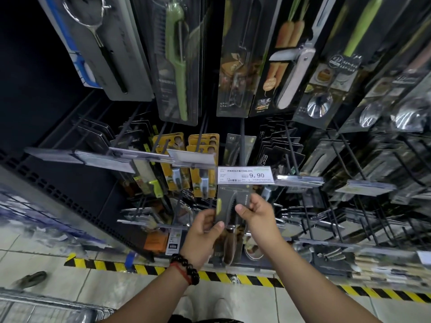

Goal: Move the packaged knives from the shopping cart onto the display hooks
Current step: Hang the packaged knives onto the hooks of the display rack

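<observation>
A packaged knife (233, 201), a dark card with a serrated blade and brown handle, is held upright in front of the display. My left hand (203, 236) grips its left edge, thumb on the front. My right hand (256, 217) pinches its right edge higher up. The package's top sits just below the 9.90 price tag (246, 175) at the tip of a display hook (242, 141). One matching knife package (235, 148) hangs further back on that hook. The shopping cart (46, 306) shows only as a metal rim at the bottom left.
Neighbouring hooks carry yellow knife packs (203, 164), black packs (282, 152) and utensils to the right. Larger packages hang on the row above (177, 59). Yellow-black floor tape (233, 276) runs along the shelf base. Another person's shoe (30, 279) is at the left.
</observation>
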Demonstrator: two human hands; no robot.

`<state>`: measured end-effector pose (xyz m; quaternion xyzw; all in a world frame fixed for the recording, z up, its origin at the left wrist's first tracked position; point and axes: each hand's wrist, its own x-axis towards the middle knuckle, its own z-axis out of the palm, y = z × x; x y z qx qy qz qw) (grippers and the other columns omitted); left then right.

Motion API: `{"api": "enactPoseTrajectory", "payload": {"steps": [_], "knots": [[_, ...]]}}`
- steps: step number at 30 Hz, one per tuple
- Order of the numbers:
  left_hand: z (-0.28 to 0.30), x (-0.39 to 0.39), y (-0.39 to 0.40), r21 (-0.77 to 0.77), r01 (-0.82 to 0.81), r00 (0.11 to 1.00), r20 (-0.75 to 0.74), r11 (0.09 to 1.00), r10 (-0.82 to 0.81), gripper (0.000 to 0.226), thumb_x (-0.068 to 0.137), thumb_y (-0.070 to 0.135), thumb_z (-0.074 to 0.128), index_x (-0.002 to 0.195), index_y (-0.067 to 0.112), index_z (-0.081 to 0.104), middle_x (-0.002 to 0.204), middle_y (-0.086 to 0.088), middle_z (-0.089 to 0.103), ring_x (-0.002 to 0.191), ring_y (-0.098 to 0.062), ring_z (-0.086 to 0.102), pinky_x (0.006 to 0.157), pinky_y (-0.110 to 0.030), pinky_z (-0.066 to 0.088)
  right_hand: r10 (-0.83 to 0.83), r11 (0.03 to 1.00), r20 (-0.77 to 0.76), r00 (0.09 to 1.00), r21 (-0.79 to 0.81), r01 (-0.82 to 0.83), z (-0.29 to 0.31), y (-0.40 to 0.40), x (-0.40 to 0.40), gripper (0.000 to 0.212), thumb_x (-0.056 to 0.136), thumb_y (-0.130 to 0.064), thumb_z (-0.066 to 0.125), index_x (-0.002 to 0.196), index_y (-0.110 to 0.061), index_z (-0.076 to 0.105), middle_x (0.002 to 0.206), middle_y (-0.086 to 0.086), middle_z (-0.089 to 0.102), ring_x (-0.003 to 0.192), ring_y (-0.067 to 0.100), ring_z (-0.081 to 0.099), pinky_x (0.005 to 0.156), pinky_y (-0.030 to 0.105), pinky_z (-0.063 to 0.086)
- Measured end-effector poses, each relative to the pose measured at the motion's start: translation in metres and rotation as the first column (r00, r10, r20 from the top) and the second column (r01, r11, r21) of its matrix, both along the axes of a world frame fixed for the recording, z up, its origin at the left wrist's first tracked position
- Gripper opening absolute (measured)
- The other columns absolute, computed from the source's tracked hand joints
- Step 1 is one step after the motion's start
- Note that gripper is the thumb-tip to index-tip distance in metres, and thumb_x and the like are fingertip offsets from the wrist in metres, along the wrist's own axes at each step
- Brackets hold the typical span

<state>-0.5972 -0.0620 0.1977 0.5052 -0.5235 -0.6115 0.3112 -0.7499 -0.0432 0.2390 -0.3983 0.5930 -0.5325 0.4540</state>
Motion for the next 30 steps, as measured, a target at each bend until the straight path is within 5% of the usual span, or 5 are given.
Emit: {"api": "enactPoseTrajectory", "payload": {"steps": [13, 18, 22, 24, 30], "knots": [[0.006, 0.023, 0.002, 0.121, -0.099, 0.995, 0.029, 0.988, 0.097, 0.015, 0.096, 0.024, 0.057, 0.108, 0.032, 0.056, 0.107, 0.006, 0.063, 0.107, -0.013, 0.060, 0.091, -0.031, 0.048, -0.212, 0.975, 0.074, 0.974, -0.057, 0.217, 0.005, -0.024, 0.000, 0.022, 0.099, -0.009, 0.049, 0.082, -0.018, 0.061, 0.079, -0.014, 0.065, 0.071, -0.010, 0.059, 0.069, 0.006, 0.045], [0.038, 0.026, 0.007, -0.317, -0.044, 0.974, 0.197, 0.948, 0.111, 0.030, 0.092, 0.029, 0.061, 0.114, 0.041, 0.046, 0.125, 0.012, 0.051, 0.116, -0.006, 0.052, 0.096, -0.022, 0.045, -0.254, 0.966, 0.110, 0.961, -0.020, 0.258, 0.006, -0.026, 0.003, 0.021, 0.099, -0.010, 0.049, 0.085, -0.016, 0.063, 0.080, -0.008, 0.064, 0.073, -0.003, 0.059, 0.074, 0.014, 0.046], [0.091, 0.022, -0.012, -0.851, 0.010, 0.885, 0.252, 0.525, 0.391, 0.058, 0.081, 0.043, 0.060, 0.133, 0.027, 0.040, 0.140, 0.004, 0.033, 0.135, -0.023, 0.030, 0.115, -0.032, 0.023, -0.260, 0.964, 0.093, 0.961, -0.029, 0.264, 0.005, -0.026, 0.004, 0.018, 0.099, -0.009, 0.050, 0.088, -0.013, 0.064, 0.085, -0.005, 0.066, 0.077, -0.001, 0.061, 0.074, 0.014, 0.048], [0.114, 0.018, -0.032, -0.906, 0.077, 0.810, 0.300, 0.416, 0.504, 0.067, 0.081, 0.049, 0.061, 0.139, 0.024, 0.037, 0.147, -0.003, 0.028, 0.140, -0.031, 0.019, 0.117, -0.041, 0.013, -0.267, 0.961, 0.110, 0.957, -0.041, 0.273, 0.006, -0.026, 0.006, 0.017, 0.098, -0.007, 0.049, 0.089, -0.011, 0.063, 0.081, -0.009, 0.066, 0.072, -0.004, 0.061, 0.069, 0.011, 0.046], [0.124, 0.017, -0.067, -0.831, 0.287, 0.633, 0.538, 0.477, 0.557, 0.060, 0.082, 0.064, 0.055, 0.132, 0.030, 0.053, 0.144, 0.002, 0.046, 0.140, -0.026, 0.019, 0.112, -0.043, -0.001, -0.252, 0.960, 0.108, 0.962, -0.095, 0.262, 0.004, -0.017, 0.011, 0.030, 0.098, -0.007, 0.049, 0.070, -0.014, 0.050, 0.059, -0.019, 0.052, 0.056, -0.006, 0.045, 0.058, 0.008, 0.038]]}}
